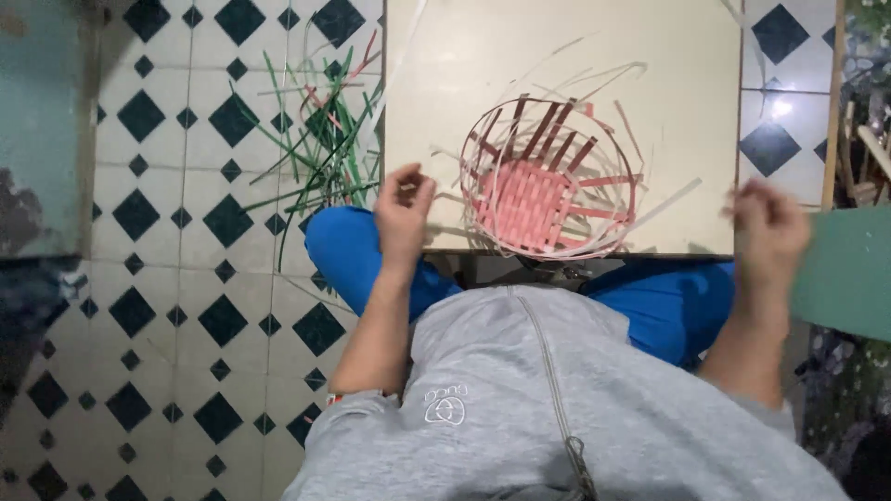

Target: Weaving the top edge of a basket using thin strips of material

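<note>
A half-woven round basket (548,190) with a pink base and dark red uprights sits on a small cream table (464,74). Loose pale strip ends stick out around its rim. My left hand (403,215) rests at the table's front left corner, fingers curled; a thin pale strip (449,198) runs from the basket towards its thumb. My right hand (767,232) is raised off the table's right edge, blurred, fingers curled. Another pale strip (668,199) points from the basket towards it. Whether it touches that hand is unclear.
A heap of green and red strips (320,139) lies on the black-and-white tiled floor (186,278) left of the table. A green board (849,269) stands at my right, clutter behind it. My blue-trousered knees (348,246) sit under the table's front edge.
</note>
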